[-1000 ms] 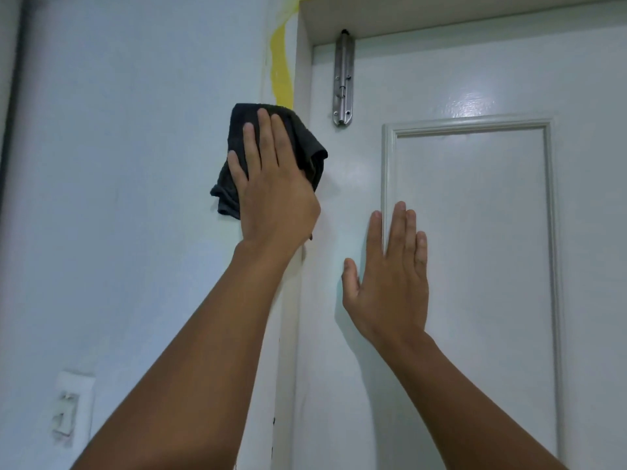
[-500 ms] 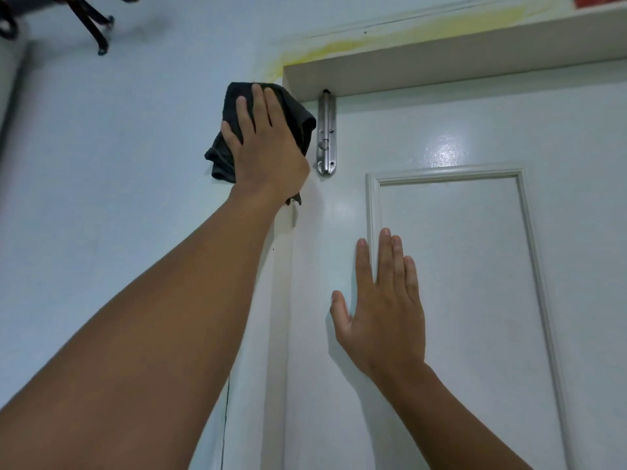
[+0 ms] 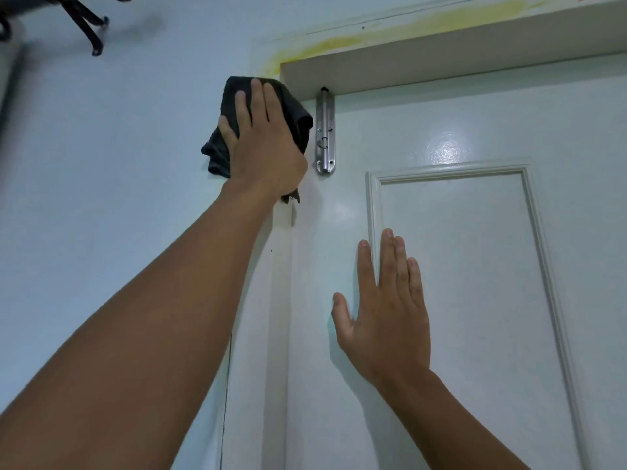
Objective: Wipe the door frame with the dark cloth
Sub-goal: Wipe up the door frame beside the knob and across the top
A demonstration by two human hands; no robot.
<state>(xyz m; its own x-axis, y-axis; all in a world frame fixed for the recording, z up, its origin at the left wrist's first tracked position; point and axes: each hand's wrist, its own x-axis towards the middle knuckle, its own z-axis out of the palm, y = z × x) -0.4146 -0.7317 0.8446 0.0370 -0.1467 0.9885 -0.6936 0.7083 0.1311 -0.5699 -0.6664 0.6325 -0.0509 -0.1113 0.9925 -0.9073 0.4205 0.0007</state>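
My left hand (image 3: 264, 140) presses the crumpled dark cloth (image 3: 220, 147) flat against the white door frame (image 3: 278, 266), just below its top left corner. The fingers are straight and lie over the cloth. Part of the cloth hangs out to the left of my hand and a small corner shows under my wrist. My right hand (image 3: 386, 310) lies flat with straight fingers on the white door (image 3: 458, 266), lower down and right of the frame's upright.
A metal slide bolt (image 3: 325, 130) is fixed to the door's top left, right beside the cloth. The frame's top beam (image 3: 441, 62) overhangs the door, with a yellow stain above it. Dark hooks (image 3: 88, 25) hang at the upper left of the pale blue wall (image 3: 101, 164).
My left hand has slid the cloth up the frame's upright to its top corner. The view has tilted upward. My right hand stays flat on the door.
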